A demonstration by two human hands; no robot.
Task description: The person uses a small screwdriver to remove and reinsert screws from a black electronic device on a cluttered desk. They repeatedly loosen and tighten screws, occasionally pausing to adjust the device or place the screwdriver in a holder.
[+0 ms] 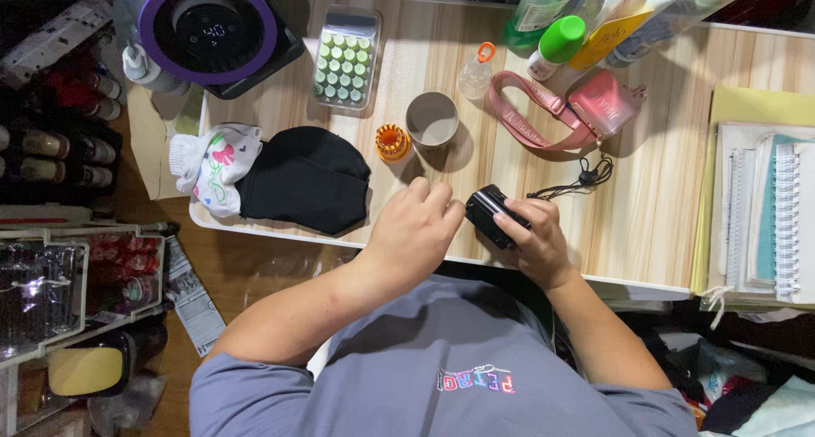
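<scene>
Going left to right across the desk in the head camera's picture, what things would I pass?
White patterned cloth → black cloth → orange ridged cap → grey cup → black device held in the right hand → pink pouch → spiral notebooks.

Bright overhead light floods the desk point(645, 199), throwing short soft shadows toward 4 o'clock beside the cup point(431, 119), while the floor at 9 o'clock lies dim and the edges bend slightly.

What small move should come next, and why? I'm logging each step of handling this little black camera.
Probably bring the left hand onto the black camera: the right hand alone grips it at the desk edge, the left curled just beside it.
</scene>
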